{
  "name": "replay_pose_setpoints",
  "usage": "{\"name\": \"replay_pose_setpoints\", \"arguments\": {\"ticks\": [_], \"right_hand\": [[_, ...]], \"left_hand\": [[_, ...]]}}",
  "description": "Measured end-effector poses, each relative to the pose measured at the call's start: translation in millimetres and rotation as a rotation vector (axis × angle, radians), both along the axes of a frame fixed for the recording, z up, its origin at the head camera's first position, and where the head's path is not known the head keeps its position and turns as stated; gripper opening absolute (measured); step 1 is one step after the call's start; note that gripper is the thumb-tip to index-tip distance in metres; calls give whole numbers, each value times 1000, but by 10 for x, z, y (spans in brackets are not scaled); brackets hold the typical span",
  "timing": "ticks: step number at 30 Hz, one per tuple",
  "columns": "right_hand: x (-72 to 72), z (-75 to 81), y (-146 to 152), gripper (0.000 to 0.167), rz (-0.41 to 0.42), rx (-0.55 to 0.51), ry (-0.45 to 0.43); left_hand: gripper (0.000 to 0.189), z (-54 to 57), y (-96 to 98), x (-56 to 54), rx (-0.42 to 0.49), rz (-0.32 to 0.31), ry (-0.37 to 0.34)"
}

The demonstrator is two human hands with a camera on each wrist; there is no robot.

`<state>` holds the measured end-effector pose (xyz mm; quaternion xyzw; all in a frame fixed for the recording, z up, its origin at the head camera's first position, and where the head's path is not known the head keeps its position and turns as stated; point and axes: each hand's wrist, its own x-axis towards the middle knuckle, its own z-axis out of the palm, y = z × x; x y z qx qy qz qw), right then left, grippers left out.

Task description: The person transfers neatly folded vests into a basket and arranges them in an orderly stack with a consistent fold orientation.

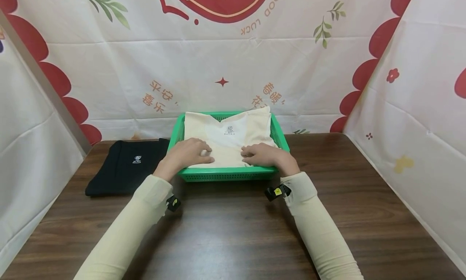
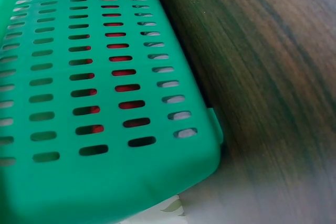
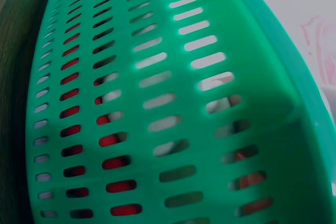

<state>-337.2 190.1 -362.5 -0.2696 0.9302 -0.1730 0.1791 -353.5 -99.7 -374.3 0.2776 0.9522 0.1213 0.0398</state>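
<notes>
A folded cream shirt (image 1: 227,144) with a small dark print below its V-shaped neckline lies in a green plastic basket (image 1: 228,171). My left hand (image 1: 190,152) rests on the shirt's left part, wrist over the basket's near left corner. On the shirt's right part rests my right hand (image 1: 265,153), its fingers pointing inward. Both wrist views show the slotted outer wall of the basket, and no fingers appear in the left one. Red and pale things show through the slots; the basket's lower contents are otherwise hidden.
A folded black shirt (image 1: 127,166) with a white print lies left of the basket on the dark wooden table (image 1: 225,231). A printed white cloth (image 1: 204,61) hangs behind the table, and white cloth also hangs along both sides.
</notes>
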Motion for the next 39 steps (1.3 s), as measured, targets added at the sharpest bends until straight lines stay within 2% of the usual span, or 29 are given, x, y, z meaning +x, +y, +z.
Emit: {"name": "replay_pose_setpoints", "arguments": {"ticks": [5, 8, 13, 17, 20, 27, 33, 36, 39], "right_hand": [[-45, -26, -3, 29, 12, -89, 74], [-60, -7, 15, 27, -31, -159, 134], [-32, 84, 40, 37, -104, -227, 205], [4, 139, 23, 33, -108, -267, 266], [48, 186, -20, 30, -116, -296, 288], [147, 299, -167, 26, -119, -363, 338], [200, 315, -314, 28, -114, -422, 377], [238, 311, -376, 29, -103, -465, 394], [277, 311, -428, 29, -96, -490, 406]], "left_hand": [[42, -9, 1, -15, 31, 12, 19], [37, -6, 10, -28, 90, 32, 63], [31, 23, 1, -19, 273, 71, 179], [24, 52, -49, 20, 448, 90, 299], [22, 81, -99, 68, 533, 107, 366], [19, 113, -266, 214, 643, 164, 473], [16, 101, -533, 390, 731, 202, 560], [14, 61, -712, 466, 734, 234, 588], [13, -5, -887, 530, 687, 264, 628]]}}
